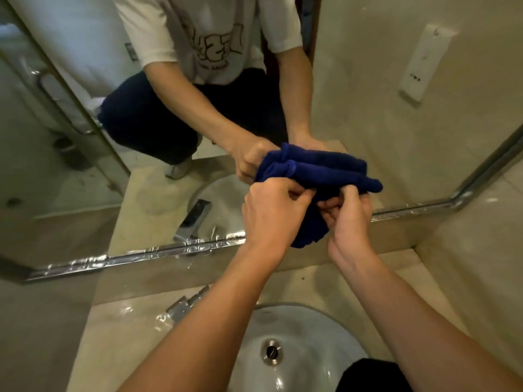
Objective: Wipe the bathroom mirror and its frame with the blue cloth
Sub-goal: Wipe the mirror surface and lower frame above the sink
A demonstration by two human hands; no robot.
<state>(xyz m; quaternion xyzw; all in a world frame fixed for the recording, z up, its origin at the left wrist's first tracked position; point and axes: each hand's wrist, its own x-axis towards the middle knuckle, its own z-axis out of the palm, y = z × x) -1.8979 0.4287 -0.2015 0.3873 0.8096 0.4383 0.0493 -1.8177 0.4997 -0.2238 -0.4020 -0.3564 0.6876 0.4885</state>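
Gripping the blue cloth [311, 222] from both sides, the two hands meet just in front of the mirror [368, 94], above the sink [311, 329]. The left hand [271, 213] has its fingers curled over the top of the bundle, knuckles up; the right hand [348, 219] pinches the other end, thumb and bent fingers closed on the fabric. The cloth looks thick and soft, a deep blue, bunched into rolled folds with a loose lobe hanging down between the palms — its upper folds seem to merge with their own reflection at the glass, so I cannot tell whether it touches the surface.

The mirror carries a shiny metal frame [127, 254], a narrow strip with bright glints and what look like water drops along the lower edge, turning up at an angle at the right corner. The glass reflects a person in a white printed shirt and dark trousers. Below, the counter [127, 321] is pale, mottled stone with a wet sheen. A blocky chrome tap [184, 305] sits at the back left of the round white basin — smooth, glossy, with a metal drain [271, 352] at its centre.
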